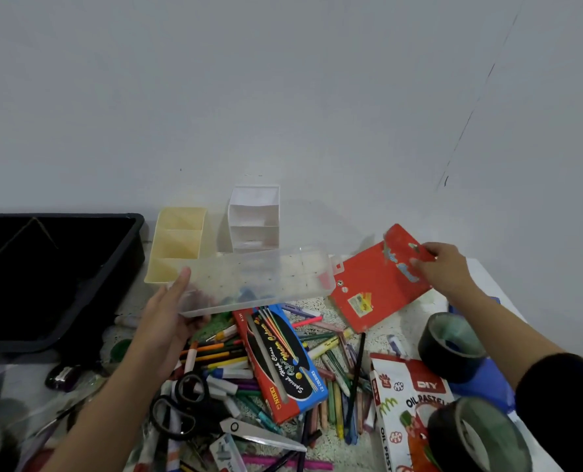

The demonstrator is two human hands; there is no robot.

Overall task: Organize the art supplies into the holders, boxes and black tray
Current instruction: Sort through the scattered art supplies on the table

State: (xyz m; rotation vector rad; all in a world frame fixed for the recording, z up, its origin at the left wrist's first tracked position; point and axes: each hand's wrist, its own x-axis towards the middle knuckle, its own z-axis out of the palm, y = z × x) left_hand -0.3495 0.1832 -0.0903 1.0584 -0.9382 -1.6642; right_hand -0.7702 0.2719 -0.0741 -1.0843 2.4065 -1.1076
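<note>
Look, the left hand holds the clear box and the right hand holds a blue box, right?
Not quite. The head view shows the right hand holding a red box, not a blue one. The left hand does hold the clear box.

Head-worn, forward and down, close

You can read "DIY" and "OIL PASTEL" on the white-and-red box (409, 403), and "NIKKI", "Special" and "12 COLOURS" on the blue box (283, 362).
</note>
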